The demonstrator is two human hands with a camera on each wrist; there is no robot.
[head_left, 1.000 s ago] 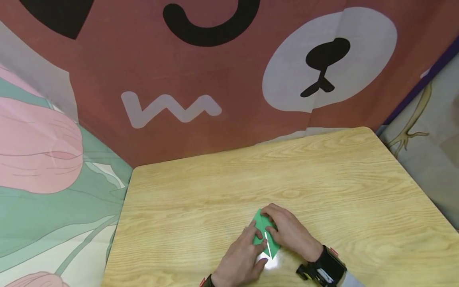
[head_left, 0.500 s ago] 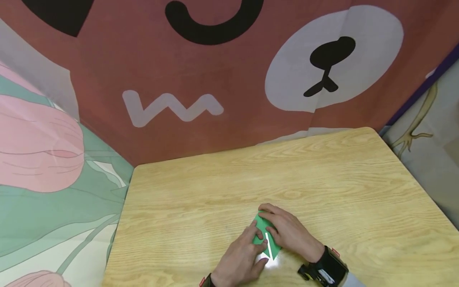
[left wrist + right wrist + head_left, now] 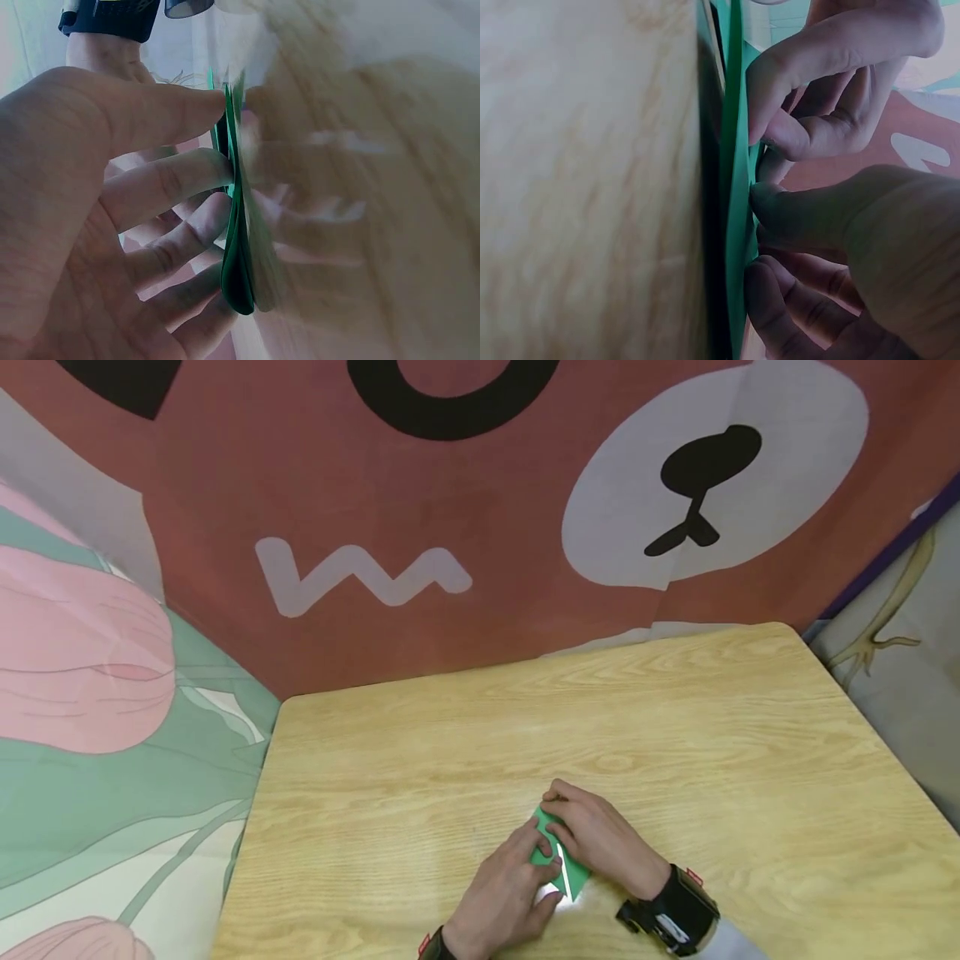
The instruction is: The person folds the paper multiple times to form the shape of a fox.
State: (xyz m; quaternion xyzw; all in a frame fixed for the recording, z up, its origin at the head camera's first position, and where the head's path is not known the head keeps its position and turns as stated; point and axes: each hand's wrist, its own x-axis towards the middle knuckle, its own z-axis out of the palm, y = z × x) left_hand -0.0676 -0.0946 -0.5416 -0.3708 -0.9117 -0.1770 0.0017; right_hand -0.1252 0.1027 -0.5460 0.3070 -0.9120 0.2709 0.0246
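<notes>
A small piece of folded green paper (image 3: 577, 875) lies at the front of the table, with a white strip showing down its middle. My left hand (image 3: 502, 889) rests on its left part, thumb and fingertips pressing its face. From the right, my right hand (image 3: 603, 835) holds the far end, its fingers bent over the tip and the thumb on the face. In the left wrist view the green paper (image 3: 238, 270) appears edge-on, its layers slightly apart and its far end rounded. Fingertips of both hands meet the green paper (image 3: 735, 150) in the right wrist view.
The wood-grain table (image 3: 405, 777) stretches away to a reddish-brown backdrop (image 3: 510, 610) printed with a cartoon. A floral cloth (image 3: 82, 710) hangs at the left. A black wrist device (image 3: 678, 910) sits on the right wrist.
The right thumb has slid toward the paper's far tip, and the right fingers have shifted slightly there. The left hand stays nearly in place. The head view has tilted down a little.
</notes>
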